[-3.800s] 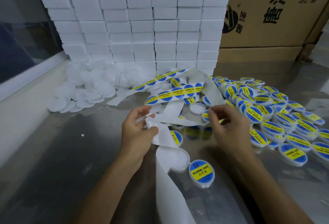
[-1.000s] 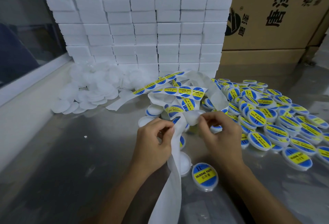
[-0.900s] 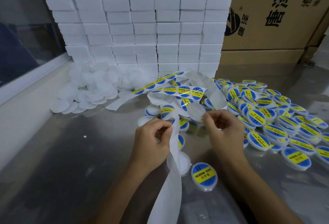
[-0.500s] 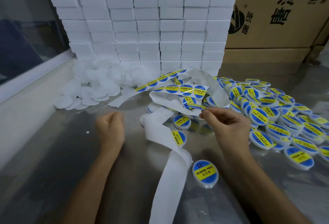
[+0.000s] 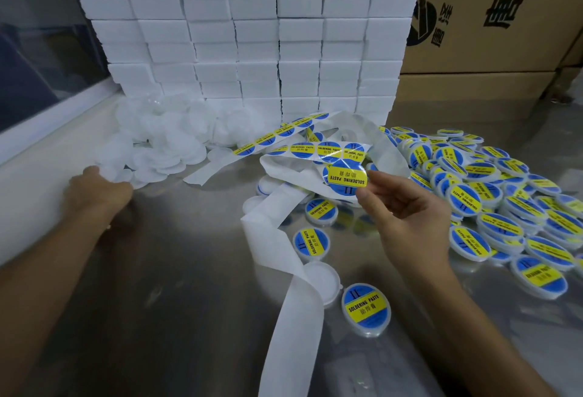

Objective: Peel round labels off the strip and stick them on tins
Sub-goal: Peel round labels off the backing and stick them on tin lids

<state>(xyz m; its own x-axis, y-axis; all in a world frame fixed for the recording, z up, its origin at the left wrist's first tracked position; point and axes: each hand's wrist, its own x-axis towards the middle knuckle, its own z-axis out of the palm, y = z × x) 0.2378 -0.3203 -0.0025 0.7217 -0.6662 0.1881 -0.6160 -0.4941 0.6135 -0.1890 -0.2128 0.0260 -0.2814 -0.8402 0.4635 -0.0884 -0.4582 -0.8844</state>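
From the head camera, the right hand (image 5: 407, 207) has its grip pinched on one peeled round label (image 5: 345, 176), held up above the counter (image 5: 176, 286). The left hand (image 5: 96, 190) reaches far out to the side, its grip curling on a plain white tin (image 5: 121, 176) in the pile. Best bring that tin under the label, center it, then press flat.

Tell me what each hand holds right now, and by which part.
Right hand pinches a peeled round label by its right edge. Left hand reaches into the unlabelled white tins; any hold there cannot be told.
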